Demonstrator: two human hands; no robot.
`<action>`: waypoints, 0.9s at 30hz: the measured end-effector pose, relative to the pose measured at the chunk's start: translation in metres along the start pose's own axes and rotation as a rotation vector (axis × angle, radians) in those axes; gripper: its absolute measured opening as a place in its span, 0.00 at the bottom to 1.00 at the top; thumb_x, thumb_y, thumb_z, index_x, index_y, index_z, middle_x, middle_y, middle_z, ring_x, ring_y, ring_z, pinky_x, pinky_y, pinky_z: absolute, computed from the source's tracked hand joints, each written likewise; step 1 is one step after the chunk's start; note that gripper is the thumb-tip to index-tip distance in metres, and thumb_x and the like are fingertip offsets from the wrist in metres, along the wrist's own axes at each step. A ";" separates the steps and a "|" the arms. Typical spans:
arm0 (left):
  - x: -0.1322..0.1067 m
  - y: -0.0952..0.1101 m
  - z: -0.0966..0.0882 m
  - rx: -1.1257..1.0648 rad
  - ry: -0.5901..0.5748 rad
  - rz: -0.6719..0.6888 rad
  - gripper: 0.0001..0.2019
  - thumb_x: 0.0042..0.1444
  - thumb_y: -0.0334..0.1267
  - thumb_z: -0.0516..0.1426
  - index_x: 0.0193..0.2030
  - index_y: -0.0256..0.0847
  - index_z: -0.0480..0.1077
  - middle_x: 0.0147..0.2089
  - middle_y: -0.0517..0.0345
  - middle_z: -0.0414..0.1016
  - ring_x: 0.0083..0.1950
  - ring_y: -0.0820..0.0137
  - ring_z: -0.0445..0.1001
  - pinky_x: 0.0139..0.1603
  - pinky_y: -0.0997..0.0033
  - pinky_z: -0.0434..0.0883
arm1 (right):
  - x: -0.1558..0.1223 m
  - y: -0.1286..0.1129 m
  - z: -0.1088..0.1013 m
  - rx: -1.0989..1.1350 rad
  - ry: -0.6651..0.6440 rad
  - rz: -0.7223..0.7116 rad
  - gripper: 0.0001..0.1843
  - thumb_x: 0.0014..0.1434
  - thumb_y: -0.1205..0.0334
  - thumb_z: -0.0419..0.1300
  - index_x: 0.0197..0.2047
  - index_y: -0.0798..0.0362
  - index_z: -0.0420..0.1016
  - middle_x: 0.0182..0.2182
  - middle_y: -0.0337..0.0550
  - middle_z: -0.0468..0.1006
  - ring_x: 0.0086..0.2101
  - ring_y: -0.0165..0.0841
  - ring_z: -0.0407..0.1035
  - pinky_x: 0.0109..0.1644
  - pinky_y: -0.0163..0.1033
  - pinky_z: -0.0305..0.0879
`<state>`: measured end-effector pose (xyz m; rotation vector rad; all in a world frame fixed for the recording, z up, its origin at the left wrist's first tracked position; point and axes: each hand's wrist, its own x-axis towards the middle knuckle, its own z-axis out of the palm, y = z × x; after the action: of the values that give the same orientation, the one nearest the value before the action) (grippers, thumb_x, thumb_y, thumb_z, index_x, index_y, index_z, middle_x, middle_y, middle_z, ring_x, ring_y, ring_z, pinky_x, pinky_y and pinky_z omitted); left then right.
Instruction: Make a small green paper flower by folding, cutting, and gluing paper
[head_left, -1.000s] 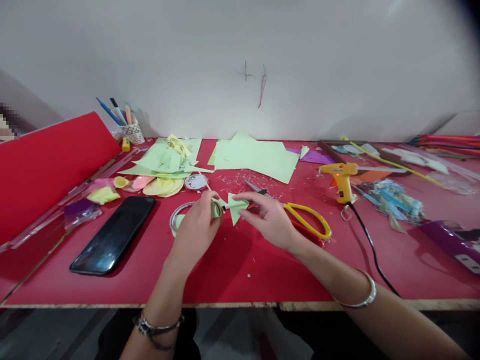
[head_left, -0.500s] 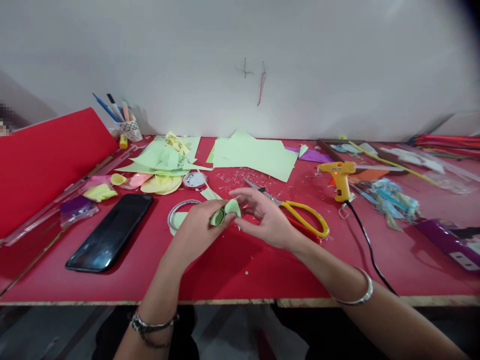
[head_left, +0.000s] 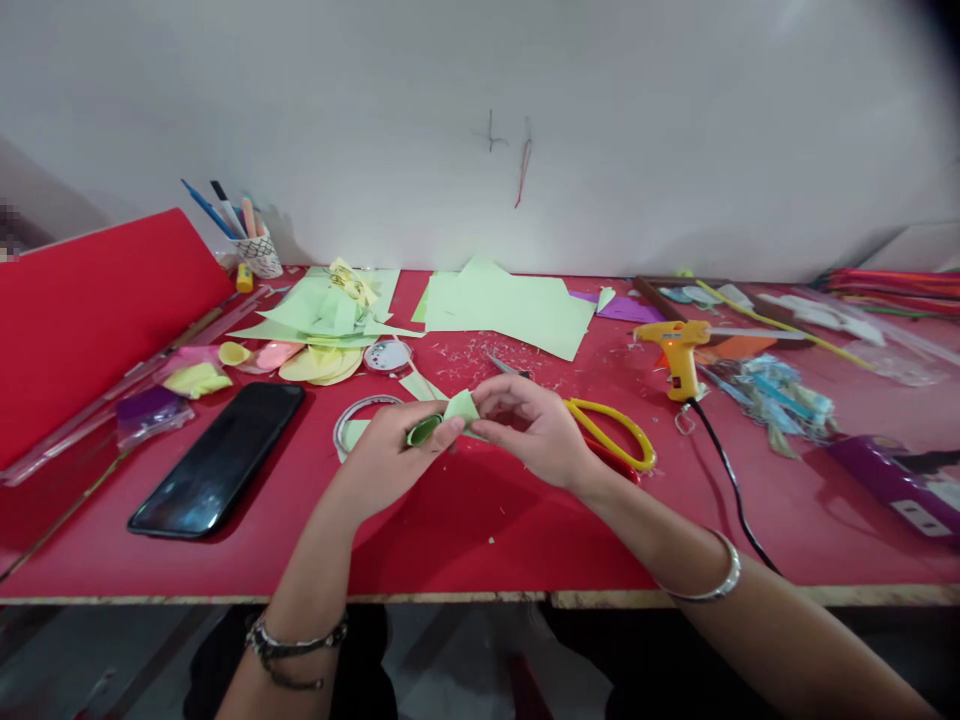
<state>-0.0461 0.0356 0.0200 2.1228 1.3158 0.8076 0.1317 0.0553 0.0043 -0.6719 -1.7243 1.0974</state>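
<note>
Above the middle of the red table, my left hand (head_left: 379, 455) is closed around a small piece of light green paper (head_left: 460, 405). One end of the paper curls into an open roll by the left thumb. My right hand (head_left: 538, 430) has its curled fingers and thumb at the paper's right edge, which they seem to pinch; the fingertips are partly hidden. Scissors (head_left: 619, 425) with yellow and red handles lie partly behind my right hand. Beside my left hand is a tape roll (head_left: 339, 425), partly covered, with green paper inside its ring.
A black phone (head_left: 217, 460) lies left. Green sheets (head_left: 510, 310) and paper scraps are along the back. On the right sit a yellow glue gun (head_left: 679, 360) with its cord, a tangle of blue threads (head_left: 787, 395) and a purple power strip (head_left: 892, 485). A pen cup (head_left: 259, 255) stands back left.
My left hand has shifted slightly left, and the rolled end with it. The paper's upper flap has turned and now stands more upright. My right fingers have closed in on its edge.
</note>
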 end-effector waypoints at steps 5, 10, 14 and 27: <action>-0.001 0.000 -0.001 -0.067 -0.037 -0.046 0.16 0.59 0.43 0.46 0.27 0.38 0.67 0.23 0.63 0.64 0.25 0.76 0.62 0.27 0.79 0.60 | -0.001 0.001 0.001 0.068 -0.013 0.049 0.07 0.51 0.65 0.60 0.35 0.54 0.68 0.24 0.35 0.70 0.20 0.22 0.66 0.24 0.30 0.68; -0.001 0.004 -0.002 -0.037 -0.066 -0.034 0.15 0.59 0.44 0.46 0.29 0.38 0.67 0.25 0.63 0.67 0.28 0.75 0.64 0.29 0.79 0.61 | 0.002 0.003 -0.003 -0.055 0.001 -0.058 0.07 0.53 0.68 0.56 0.35 0.52 0.73 0.33 0.40 0.69 0.26 0.24 0.67 0.28 0.33 0.69; 0.001 0.006 -0.004 -0.009 -0.103 0.009 0.15 0.59 0.45 0.46 0.28 0.38 0.64 0.24 0.64 0.66 0.26 0.75 0.63 0.28 0.78 0.60 | 0.002 0.003 -0.005 -0.156 -0.024 -0.122 0.09 0.54 0.70 0.54 0.36 0.50 0.73 0.33 0.41 0.70 0.33 0.28 0.68 0.34 0.35 0.69; 0.001 0.004 -0.001 -0.054 -0.295 -0.001 0.15 0.55 0.48 0.50 0.32 0.38 0.68 0.26 0.62 0.68 0.28 0.74 0.64 0.27 0.78 0.60 | 0.004 -0.001 -0.015 -0.209 -0.268 -0.050 0.07 0.53 0.65 0.59 0.37 0.52 0.74 0.31 0.40 0.73 0.31 0.27 0.67 0.33 0.33 0.66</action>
<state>-0.0444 0.0346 0.0236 2.1023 1.1272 0.4987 0.1436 0.0638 0.0087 -0.6268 -2.0959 1.0163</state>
